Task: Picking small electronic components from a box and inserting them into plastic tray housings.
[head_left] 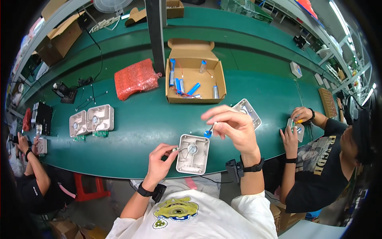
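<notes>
A light grey plastic housing [192, 163] lies open side up at the table's near edge, with a round silver speaker-like part [192, 149] inside it. At its left wall my left hand [159, 161] pinches a small circuit board [175, 150], from which dark wires run into the housing. My right hand [234, 125] is raised beyond the housing's right far corner, thumb and fingers closed on a thin dark wire [211, 128] with a small pale end. Below those fingers shows a round blue piece [207, 134], apparently at the wire's lower end; its full shape is hidden.
An open cardboard box [195, 95] of blue cylindrical batteries stands beyond, beside a red bubble-wrap bundle [137, 79]. Two joined housings [100, 118] sit left; another housing [250, 111] lies behind my right hand. Co-workers' hands [296, 123] work at right and far left. A metal post [156, 36] rises behind.
</notes>
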`<act>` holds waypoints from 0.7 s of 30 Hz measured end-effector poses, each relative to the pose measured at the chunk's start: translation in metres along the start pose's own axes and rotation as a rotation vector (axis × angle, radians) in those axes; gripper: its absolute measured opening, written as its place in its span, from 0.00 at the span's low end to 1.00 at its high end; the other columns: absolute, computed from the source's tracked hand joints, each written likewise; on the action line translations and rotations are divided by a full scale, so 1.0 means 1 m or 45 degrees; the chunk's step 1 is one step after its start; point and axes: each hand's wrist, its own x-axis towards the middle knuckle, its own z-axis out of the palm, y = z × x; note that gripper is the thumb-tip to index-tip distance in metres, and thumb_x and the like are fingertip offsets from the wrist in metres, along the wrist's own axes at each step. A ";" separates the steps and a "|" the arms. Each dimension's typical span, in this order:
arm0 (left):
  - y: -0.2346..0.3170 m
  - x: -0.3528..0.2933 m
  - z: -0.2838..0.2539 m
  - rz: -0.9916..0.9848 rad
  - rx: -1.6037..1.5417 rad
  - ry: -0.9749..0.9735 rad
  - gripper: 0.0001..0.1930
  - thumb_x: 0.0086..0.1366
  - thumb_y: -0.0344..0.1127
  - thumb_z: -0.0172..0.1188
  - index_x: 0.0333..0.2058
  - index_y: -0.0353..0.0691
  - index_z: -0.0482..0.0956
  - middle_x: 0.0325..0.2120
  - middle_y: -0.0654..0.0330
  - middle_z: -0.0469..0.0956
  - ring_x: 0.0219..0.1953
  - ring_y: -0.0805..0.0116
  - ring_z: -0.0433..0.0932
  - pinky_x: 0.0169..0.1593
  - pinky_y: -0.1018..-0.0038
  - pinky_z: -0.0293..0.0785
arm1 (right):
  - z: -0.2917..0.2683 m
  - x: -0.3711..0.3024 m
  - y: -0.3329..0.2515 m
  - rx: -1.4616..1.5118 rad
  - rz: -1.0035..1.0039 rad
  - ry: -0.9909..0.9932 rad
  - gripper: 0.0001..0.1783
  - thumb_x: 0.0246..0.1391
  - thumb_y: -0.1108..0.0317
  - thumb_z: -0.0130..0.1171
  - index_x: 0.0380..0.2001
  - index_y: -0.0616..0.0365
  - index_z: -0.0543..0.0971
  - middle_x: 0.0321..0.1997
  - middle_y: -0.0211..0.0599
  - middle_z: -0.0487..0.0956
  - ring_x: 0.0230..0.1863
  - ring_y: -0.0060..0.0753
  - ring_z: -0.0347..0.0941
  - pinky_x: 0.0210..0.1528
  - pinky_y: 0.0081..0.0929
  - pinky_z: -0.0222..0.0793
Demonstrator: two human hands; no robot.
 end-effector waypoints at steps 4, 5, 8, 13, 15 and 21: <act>0.002 0.004 0.003 0.086 0.064 0.042 0.11 0.65 0.21 0.68 0.46 0.32 0.87 0.37 0.59 0.81 0.35 0.73 0.80 0.40 0.77 0.78 | 0.000 -0.014 0.008 0.120 0.329 0.018 0.08 0.64 0.81 0.59 0.43 0.71 0.85 0.31 0.45 0.86 0.21 0.23 0.77 0.24 0.19 0.72; 0.003 0.004 0.004 0.129 0.086 0.059 0.11 0.64 0.22 0.69 0.45 0.32 0.87 0.36 0.58 0.81 0.33 0.72 0.80 0.38 0.77 0.78 | 0.001 -0.017 0.011 0.123 0.340 0.012 0.08 0.64 0.81 0.59 0.43 0.71 0.85 0.31 0.45 0.86 0.21 0.23 0.77 0.24 0.19 0.72; 0.005 0.004 0.005 0.108 0.098 0.051 0.11 0.64 0.22 0.69 0.45 0.32 0.87 0.35 0.58 0.81 0.32 0.73 0.79 0.37 0.76 0.77 | 0.004 -0.024 0.020 0.112 0.360 -0.056 0.09 0.64 0.83 0.59 0.45 0.72 0.84 0.32 0.47 0.86 0.23 0.26 0.80 0.24 0.20 0.74; 0.008 0.002 0.002 0.025 0.119 -0.003 0.11 0.66 0.21 0.68 0.47 0.33 0.87 0.39 0.59 0.81 0.38 0.73 0.80 0.44 0.77 0.79 | 0.007 -0.028 0.021 0.216 0.393 -0.044 0.10 0.63 0.83 0.60 0.47 0.73 0.82 0.32 0.47 0.86 0.25 0.28 0.83 0.24 0.20 0.74; 0.009 0.002 0.002 0.025 0.123 0.000 0.11 0.66 0.21 0.68 0.47 0.32 0.87 0.39 0.59 0.81 0.38 0.73 0.80 0.44 0.76 0.79 | 0.009 -0.030 0.028 0.212 0.443 0.007 0.09 0.62 0.83 0.62 0.46 0.73 0.82 0.32 0.48 0.86 0.25 0.29 0.83 0.25 0.20 0.75; 0.007 0.002 0.006 0.013 0.112 0.043 0.11 0.66 0.21 0.68 0.47 0.32 0.87 0.39 0.59 0.81 0.38 0.73 0.80 0.43 0.77 0.79 | 0.030 -0.041 0.040 0.121 0.545 0.039 0.05 0.61 0.80 0.66 0.40 0.70 0.82 0.32 0.45 0.87 0.25 0.27 0.83 0.25 0.21 0.75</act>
